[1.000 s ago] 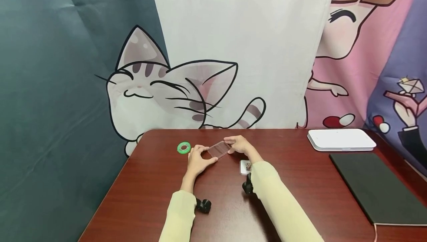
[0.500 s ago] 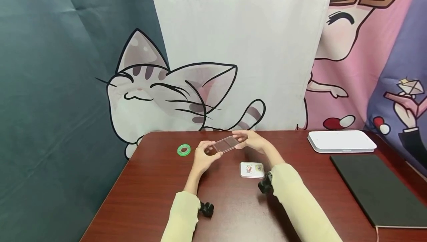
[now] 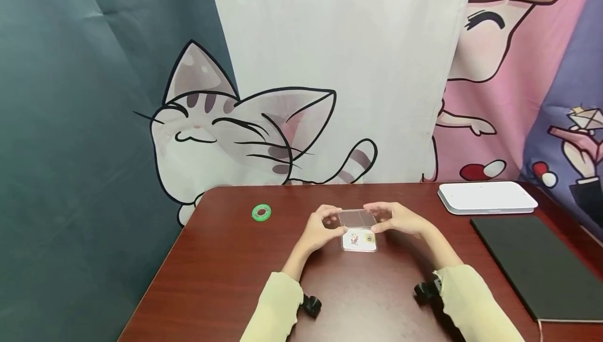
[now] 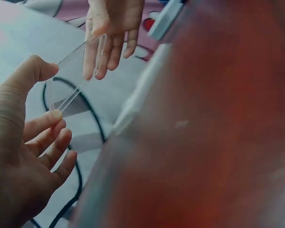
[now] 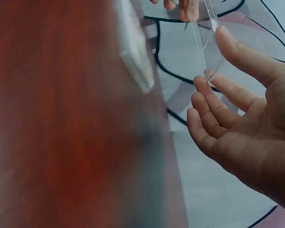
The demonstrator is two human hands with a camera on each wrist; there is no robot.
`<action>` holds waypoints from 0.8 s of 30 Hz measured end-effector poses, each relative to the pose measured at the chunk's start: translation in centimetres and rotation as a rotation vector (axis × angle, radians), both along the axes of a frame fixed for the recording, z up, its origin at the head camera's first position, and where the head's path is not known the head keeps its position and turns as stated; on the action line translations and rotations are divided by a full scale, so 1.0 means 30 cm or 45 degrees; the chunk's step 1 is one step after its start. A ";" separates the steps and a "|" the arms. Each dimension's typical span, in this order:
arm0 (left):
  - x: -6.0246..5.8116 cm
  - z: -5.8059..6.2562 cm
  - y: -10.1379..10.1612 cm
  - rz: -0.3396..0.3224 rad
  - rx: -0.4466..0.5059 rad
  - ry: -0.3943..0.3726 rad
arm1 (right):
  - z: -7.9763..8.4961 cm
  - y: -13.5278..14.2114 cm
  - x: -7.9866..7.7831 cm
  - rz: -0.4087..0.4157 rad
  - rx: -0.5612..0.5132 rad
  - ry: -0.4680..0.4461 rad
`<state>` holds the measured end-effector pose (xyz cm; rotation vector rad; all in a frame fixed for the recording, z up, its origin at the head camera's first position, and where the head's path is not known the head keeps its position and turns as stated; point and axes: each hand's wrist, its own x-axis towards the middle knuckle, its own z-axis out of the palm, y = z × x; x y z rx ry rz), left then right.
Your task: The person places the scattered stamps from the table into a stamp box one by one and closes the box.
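A clear plastic cover (image 3: 357,219), thin and rectangular, is held up between both hands. My left hand (image 3: 320,231) pinches its left end between thumb and fingertips, as the left wrist view shows on the cover's edges (image 4: 76,66). At the other end, my right hand (image 3: 400,220) grips it by thumb and fingertips; in the right wrist view the fingers meet the cover's corner (image 5: 206,52). Just in front of the cover in the head view lies a flat white case (image 3: 359,240) with a small printed figure and a yellowish square. The cover partly overlaps its far edge.
A green ring-shaped roll (image 3: 261,212) lies left of the hands on the brown table (image 3: 226,279). At the right are a white flat box (image 3: 487,198) and a dark flat pad (image 3: 537,266) with a cord. A printed curtain (image 3: 400,69) hangs behind the table.
Both hands have carried the clear cover to the right, up to the white case, and levelled it from a slant. The case, partly hidden by the right arm at first, is now mostly visible.
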<state>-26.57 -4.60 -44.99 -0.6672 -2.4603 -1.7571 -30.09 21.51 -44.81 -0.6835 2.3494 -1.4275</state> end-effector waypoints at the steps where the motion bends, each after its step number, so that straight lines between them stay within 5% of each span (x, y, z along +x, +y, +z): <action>1: -0.013 -0.023 0.006 -0.020 -0.020 0.010 | -0.008 0.009 0.008 -0.003 0.003 0.009; 4: -0.051 -0.099 0.020 -0.075 -0.072 0.015 | -0.027 0.028 0.036 -0.024 0.019 0.039; 7: -0.044 -0.117 0.026 -0.111 -0.122 0.004 | -0.046 0.032 0.060 -0.052 0.032 0.053; 14: -0.020 -0.144 0.002 -0.025 -0.325 0.007 | -0.085 -0.014 0.088 -0.084 0.089 0.126; 24: -0.017 -0.150 -0.027 -0.036 -0.410 0.088 | -0.110 -0.028 0.099 -0.104 0.134 0.201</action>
